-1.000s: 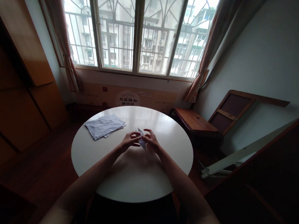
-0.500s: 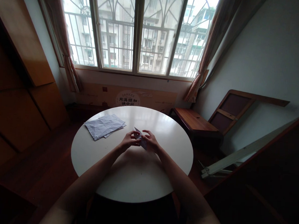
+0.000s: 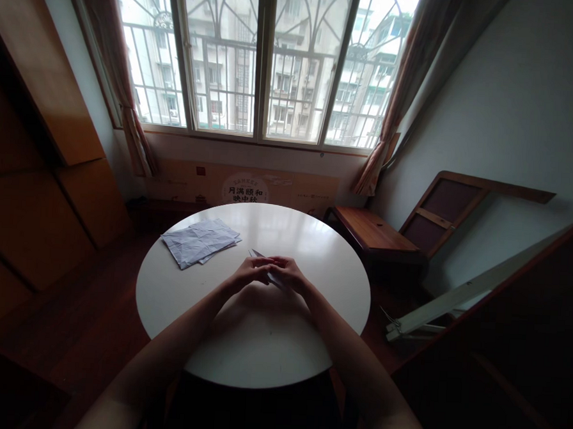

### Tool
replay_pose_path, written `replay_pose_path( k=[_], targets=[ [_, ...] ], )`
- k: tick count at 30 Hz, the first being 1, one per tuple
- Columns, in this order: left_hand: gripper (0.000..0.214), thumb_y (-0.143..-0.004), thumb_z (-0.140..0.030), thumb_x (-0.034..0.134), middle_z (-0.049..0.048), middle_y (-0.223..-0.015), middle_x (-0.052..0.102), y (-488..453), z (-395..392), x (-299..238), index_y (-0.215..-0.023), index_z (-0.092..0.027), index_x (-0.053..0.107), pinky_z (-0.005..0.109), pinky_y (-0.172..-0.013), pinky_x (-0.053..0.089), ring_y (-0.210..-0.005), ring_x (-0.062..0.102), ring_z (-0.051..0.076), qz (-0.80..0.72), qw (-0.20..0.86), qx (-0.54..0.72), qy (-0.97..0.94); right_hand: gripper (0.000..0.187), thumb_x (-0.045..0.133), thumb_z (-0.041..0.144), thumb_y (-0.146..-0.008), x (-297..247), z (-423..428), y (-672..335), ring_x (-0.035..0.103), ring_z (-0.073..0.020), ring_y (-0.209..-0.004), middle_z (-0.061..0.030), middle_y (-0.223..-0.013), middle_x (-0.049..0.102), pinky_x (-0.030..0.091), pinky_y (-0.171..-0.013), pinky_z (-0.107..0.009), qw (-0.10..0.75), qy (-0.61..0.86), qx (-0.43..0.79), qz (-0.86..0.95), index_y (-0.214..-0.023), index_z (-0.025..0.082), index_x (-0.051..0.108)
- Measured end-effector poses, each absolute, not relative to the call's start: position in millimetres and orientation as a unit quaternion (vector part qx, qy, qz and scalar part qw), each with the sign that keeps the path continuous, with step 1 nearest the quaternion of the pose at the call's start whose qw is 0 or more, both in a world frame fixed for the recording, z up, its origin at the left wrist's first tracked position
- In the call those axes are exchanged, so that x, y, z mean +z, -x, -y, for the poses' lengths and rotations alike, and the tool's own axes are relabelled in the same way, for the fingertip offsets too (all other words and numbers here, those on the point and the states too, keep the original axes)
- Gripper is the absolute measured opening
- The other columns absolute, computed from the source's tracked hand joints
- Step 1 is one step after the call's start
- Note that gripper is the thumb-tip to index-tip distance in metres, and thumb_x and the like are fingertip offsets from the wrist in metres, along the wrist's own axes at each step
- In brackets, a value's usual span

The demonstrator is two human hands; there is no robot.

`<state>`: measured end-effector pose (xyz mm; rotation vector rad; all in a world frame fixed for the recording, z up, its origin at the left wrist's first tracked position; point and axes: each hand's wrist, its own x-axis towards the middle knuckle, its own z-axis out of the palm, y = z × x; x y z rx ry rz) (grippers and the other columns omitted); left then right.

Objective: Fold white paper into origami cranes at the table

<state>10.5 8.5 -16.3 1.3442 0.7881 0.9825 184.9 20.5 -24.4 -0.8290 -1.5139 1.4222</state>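
The left hand [image 3: 249, 270] and the right hand [image 3: 289, 273] are drawn close together over the desk [image 3: 270, 342], fingertips meeting, with a small piece of folded paper [image 3: 276, 280] held between them. Both hands are nearly closed on it, and the fingers hide most of its middle.

Half a second ago the hands had a visible gap between them, the right index finger was raised, and more of the paper's pale face showed. Now that finger has come down, the fingers cover the paper, and its far tip has swung toward the left. The pile of creased sheets [image 3: 201, 239], beyond and to the left of the hands, lies unchanged.

The folded paper's long axis runs slantwise: one sharp tip points away and to the left, past the left fingers, while the other end slopes nearer and to the right, under the right palm. Its full outline cannot be made out.

Straight ahead of the hands, past the desk's far edge, a tan printed panel [image 3: 307, 183] reads "月满颐和" with "映中秋" below. The arched lettering above and the small line to the right are too faint to read.
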Motion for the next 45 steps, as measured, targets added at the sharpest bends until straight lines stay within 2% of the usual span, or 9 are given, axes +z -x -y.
replay_pose_path(
  k=[6, 12, 22, 27, 29, 31, 34, 37, 45],
  targets=[
    [0.054, -0.072, -0.042, 0.076, 0.0142, -0.091, 0.072, -8.4, -13.6, -21.6, -0.111, -0.006, 0.067, 0.034, -0.068, 0.057, -0.067, 0.067, 0.018, -0.319, 0.601, 0.455, -0.575, 0.048, 0.077, 0.047, -0.066, -25.3, -22.7, -186.1, 0.065, -0.02, -0.077, -0.0083, -0.086, 0.071, 0.05, -0.071, -0.032, 0.447, 0.346, 0.582, 0.585, -0.101, 0.015, 0.07],
    [0.065, -0.062, -0.038, 0.084, 0.0147, -0.092, 0.07, -8.3, -13.9, -21.3, -0.114, -0.004, 0.064, 0.036, -0.067, 0.057, -0.072, 0.068, 0.021, -0.331, 0.586, 0.473, -0.568, 0.045, 0.076, 0.05, -0.065, -23.7, -21.5, -186.1, 0.063, -0.0176, -0.07, -0.0072, -0.079, 0.07, 0.047, -0.069, -0.031, 0.451, 0.331, 0.592, 0.58, -0.089, 0.012, 0.073],
    [0.061, -0.062, -0.032, 0.084, 0.0072, -0.078, 0.067, -9.5, -14.7, -20.9, -0.114, -0.006, 0.064, 0.026, -0.055, 0.051, -0.062, 0.061, 0.014, -0.321, 0.559, 0.456, -0.614, 0.046, 0.074, 0.054, -0.066, -29.0, -25.5, -186.9, 0.063, -0.0187, -0.065, -0.007, -0.071, 0.068, 0.047, -0.063, -0.031, 0.432, 0.364, 0.595, 0.572, -0.081, 0.011, 0.068],
    [0.092, -0.063, -0.03, 0.083, 0.0013, -0.079, 0.065, -8.9, -13.3, -19.1, -0.142, -0.018, 0.037, 0.023, -0.059, 0.048, -0.068, 0.063, 0.014, -0.315, 0.559, 0.496, -0.585, 0.044, 0.075, 0.055, -0.064, -29.0, -27.0, -186.0, 0.052, -0.011, -0.054, -0.0007, -0.062, 0.061, 0.039, -0.054, -0.024, 0.447, 0.371, 0.573, 0.578, -0.076, 0.014, 0.063],
    [0.097, -0.064, -0.031, 0.082, -0.0017, -0.073, 0.064, -7.6, -13.1, -18.4, -0.145, -0.019, 0.03, 0.025, -0.065, 0.049, -0.069, 0.063, 0.014, -0.325, 0.551, 0.526, -0.561, 0.044, 0.076, 0.055, -0.064, -28.3, -27.1, -185.6, 0.046, -0.0088, -0.051, 0.0021, -0.058, 0.056, 0.035, -0.051, -0.023, 0.45, 0.375, 0.565, 0.581, -0.071, 0.014, 0.061],
    [0.082, -0.064, -0.035, 0.082, 0.0005, -0.073, 0.066, -6.7, -12.9, -17.9, -0.135, -0.015, 0.046, 0.028, -0.068, 0.05, -0.07, 0.064, 0.016, -0.335, 0.555, 0.525, -0.552, 0.044, 0.075, 0.056, -0.064, -28.1, -26.9, -185.4, 0.044, -0.0084, -0.051, 0.0031, -0.057, 0.054, 0.034, -0.051, -0.023, 0.451, 0.372, 0.563, 0.585, -0.07, 0.015, 0.06],
    [0.05, -0.067, -0.045, 0.078, 0.0091, -0.078, 0.069, -6.7, -12.4, -18.0, -0.098, -0.007, 0.067, 0.03, -0.067, 0.05, -0.072, 0.065, 0.019, -0.337, 0.585, 0.479, -0.561, 0.045, 0.074, 0.057, -0.064, -28.9, -26.7, -185.2, 0.043, -0.0086, -0.052, 0.0035, -0.057, 0.052, 0.032, -0.051, -0.023, 0.45, 0.369, 0.557, 0.593, -0.069, 0.015, 0.059],
    [0.047, -0.069, -0.052, 0.075, 0.0095, -0.072, 0.068, -7.6, -12.1, -18.6, -0.079, -0.007, 0.069, 0.027, -0.06, 0.047, -0.063, 0.062, 0.016, -0.353, 0.593, 0.462, -0.556, 0.045, 0.072, 0.059, -0.066, -29.8, -26.7, -184.9, 0.041, -0.0085, -0.05, 0.0042, -0.055, 0.05, 0.03, -0.05, -0.024, 0.446, 0.372, 0.552, 0.598, -0.067, 0.016, 0.058],
    [0.042, -0.068, -0.05, 0.075, 0.0035, -0.058, 0.061, -7.0, -15.0, -21.3, -0.068, -0.009, 0.066, 0.023, -0.05, 0.038, -0.051, 0.052, 0.011, -0.374, 0.565, 0.462, -0.573, 0.045, 0.071, 0.058, -0.067, -26.1, -23.8, -184.7, 0.043, -0.0094, -0.053, 0.0032, -0.057, 0.051, 0.032, -0.052, -0.024, 0.441, 0.374, 0.545, 0.607, -0.07, 0.015, 0.06]
  ],
)
